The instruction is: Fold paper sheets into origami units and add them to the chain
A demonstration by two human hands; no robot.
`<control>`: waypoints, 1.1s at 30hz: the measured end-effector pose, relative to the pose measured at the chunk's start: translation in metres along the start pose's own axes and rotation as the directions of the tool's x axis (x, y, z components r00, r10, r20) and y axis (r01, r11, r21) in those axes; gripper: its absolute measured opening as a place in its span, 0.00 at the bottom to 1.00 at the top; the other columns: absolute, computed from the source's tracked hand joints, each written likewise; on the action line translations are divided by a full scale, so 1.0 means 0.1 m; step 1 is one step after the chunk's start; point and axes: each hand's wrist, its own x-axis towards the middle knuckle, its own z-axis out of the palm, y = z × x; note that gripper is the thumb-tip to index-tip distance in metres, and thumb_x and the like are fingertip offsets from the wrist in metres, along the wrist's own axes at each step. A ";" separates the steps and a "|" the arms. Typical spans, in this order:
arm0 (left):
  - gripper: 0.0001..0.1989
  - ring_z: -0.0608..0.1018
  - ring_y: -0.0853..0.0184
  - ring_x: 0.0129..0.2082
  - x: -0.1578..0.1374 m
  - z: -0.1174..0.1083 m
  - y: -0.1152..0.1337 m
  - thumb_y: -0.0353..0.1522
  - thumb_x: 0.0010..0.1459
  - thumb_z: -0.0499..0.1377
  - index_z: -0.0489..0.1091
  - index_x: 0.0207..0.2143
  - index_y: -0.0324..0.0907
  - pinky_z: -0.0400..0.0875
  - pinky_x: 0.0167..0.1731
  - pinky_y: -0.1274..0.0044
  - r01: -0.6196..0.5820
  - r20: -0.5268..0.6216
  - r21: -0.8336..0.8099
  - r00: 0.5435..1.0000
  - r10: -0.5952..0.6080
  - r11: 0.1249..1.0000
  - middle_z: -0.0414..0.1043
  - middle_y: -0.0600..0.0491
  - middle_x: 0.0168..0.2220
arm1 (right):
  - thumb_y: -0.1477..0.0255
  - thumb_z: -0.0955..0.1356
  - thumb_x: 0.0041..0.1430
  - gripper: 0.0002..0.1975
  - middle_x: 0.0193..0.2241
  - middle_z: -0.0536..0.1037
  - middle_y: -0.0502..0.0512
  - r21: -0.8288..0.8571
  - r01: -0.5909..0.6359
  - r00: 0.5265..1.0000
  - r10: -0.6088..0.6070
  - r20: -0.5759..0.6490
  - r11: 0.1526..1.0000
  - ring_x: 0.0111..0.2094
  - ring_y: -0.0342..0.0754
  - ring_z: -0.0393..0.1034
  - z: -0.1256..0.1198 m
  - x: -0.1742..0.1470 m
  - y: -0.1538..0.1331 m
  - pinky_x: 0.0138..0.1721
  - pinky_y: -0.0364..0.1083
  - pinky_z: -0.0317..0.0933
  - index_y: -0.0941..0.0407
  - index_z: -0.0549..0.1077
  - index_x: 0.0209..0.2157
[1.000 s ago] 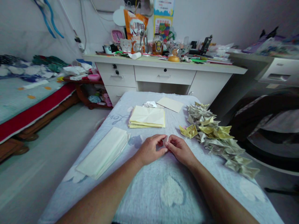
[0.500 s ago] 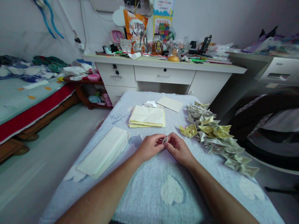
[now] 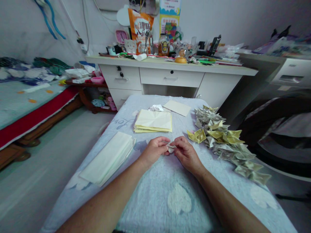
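Observation:
A small folded piece of paper (image 3: 171, 148) is held between both hands over the middle of the cloth-covered table. My left hand (image 3: 156, 149) pinches its left side between thumb and fingers. On the other side, my right hand (image 3: 185, 150) has its thumb and fingers closed on the right edge. Fingers hide much of the paper's shape. Just beyond the hands lies a stack of square yellowish paper (image 3: 153, 120). Long white folded sheets (image 3: 109, 158) rest to the left. A heap of folded paper pieces (image 3: 224, 145), grey and gold, runs along the right side.
A flat beige card (image 3: 177, 107) and a crumpled white tissue (image 3: 156, 108) lie at the table's far end. Behind stands a white desk (image 3: 171, 77) crowded with jars and a snack bag (image 3: 141, 30). A bed (image 3: 36, 103) is at left, a washing machine (image 3: 289, 84) at right.
The folded paper has turned from upright to flatter and wider between my fingers. My right hand has shifted slightly, with its fingers now bent over the paper.

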 end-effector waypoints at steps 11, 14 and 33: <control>0.20 0.77 0.69 0.36 -0.01 0.01 0.03 0.26 0.44 0.65 0.69 0.42 0.37 0.69 0.40 0.77 -0.043 0.021 0.060 0.999 0.042 0.997 0.75 0.50 0.38 | 0.76 0.64 0.56 0.09 0.36 0.67 0.54 0.049 -0.037 0.999 0.036 0.009 0.998 0.37 0.46 0.65 -0.04 -0.01 -0.04 0.37 0.45 0.61 0.53 0.74 0.38; 0.20 0.76 0.69 0.37 0.00 0.03 0.02 0.24 0.42 0.64 0.69 0.41 0.37 0.69 0.41 0.77 -0.070 0.003 0.096 0.998 0.070 0.993 0.74 0.51 0.37 | 0.70 0.65 0.58 0.09 0.34 0.69 0.52 0.140 -0.150 0.988 0.153 -0.010 0.979 0.31 0.44 0.64 -0.03 -0.01 -0.01 0.31 0.43 0.60 0.54 0.68 0.42; 0.11 0.74 0.73 0.26 0.00 0.00 0.03 0.32 0.46 0.64 0.71 0.33 0.36 0.67 0.26 0.81 -0.065 0.033 0.221 0.998 0.059 0.973 0.72 0.54 0.27 | 0.63 0.63 0.62 0.11 0.22 0.70 0.48 -0.060 -0.226 0.965 0.232 0.122 0.972 0.24 0.43 0.62 -0.02 -0.01 0.00 0.26 0.42 0.53 0.55 0.68 0.29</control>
